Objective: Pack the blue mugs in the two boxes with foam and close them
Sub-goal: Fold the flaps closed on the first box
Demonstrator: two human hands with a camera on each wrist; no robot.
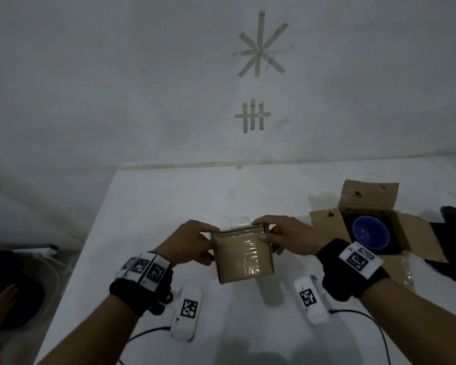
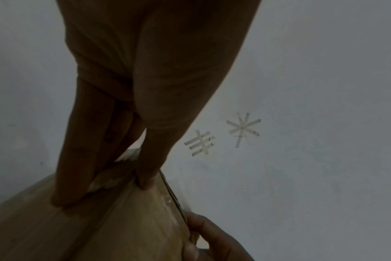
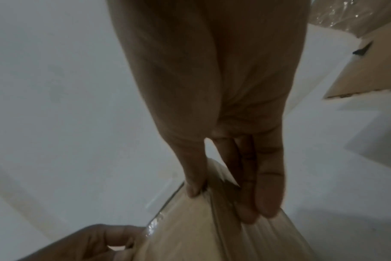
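The left hand (image 2: 145, 88) reached down from the top of the view onto a brown cardboard box (image 2: 78, 220), thumb and fingertips (image 2: 145, 183) pinching at its upper edge near a strip of clear tape (image 2: 170, 199). The right hand (image 2: 212, 242) gripped the box's lower edge. Behind, tape marks (image 2: 242, 129) were stuck to a pale wall (image 2: 324, 88).

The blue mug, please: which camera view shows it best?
The head view: the blue mug is seen from above, sitting in dark foam inside the open box. The right wrist view catches only that box's flaps; the left wrist view shows nothing of it.
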